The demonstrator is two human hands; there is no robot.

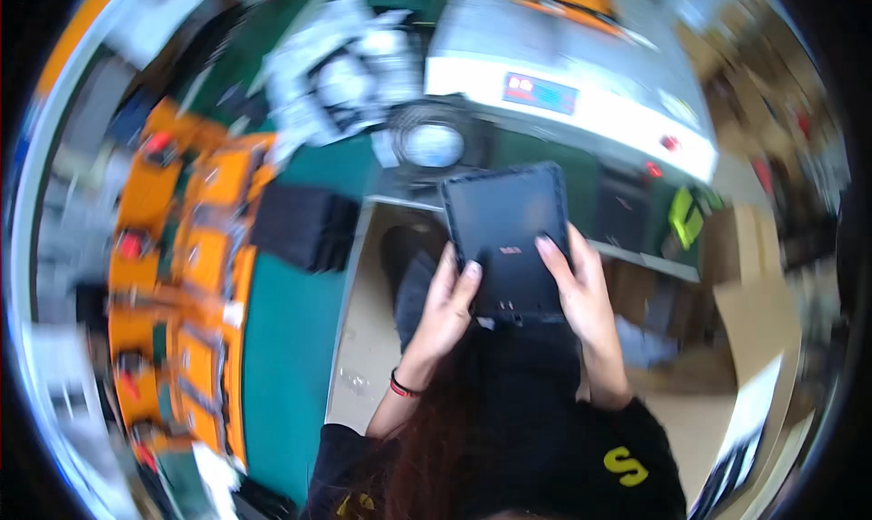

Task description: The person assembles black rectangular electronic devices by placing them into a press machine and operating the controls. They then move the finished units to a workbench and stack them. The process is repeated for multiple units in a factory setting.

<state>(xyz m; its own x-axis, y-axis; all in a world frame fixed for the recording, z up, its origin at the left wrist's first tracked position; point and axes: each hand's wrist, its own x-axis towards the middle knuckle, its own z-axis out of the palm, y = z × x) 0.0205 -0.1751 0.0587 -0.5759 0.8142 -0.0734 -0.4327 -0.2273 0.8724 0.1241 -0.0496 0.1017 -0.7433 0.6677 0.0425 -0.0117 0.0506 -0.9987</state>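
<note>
A black tablet with a dark screen is held upright in front of my body, above the lap. Small reddish marks show near the middle of its face. My left hand grips its lower left edge, thumb on the front. On the opposite edge my right hand grips it the same way, thumb lying over the face. The fingers behind the tablet are hidden.
Orange fixtures line the green bench on the left, beside a stack of black panels. Ahead stand a white machine with a display and a tape roll. Cardboard boxes are at right.
</note>
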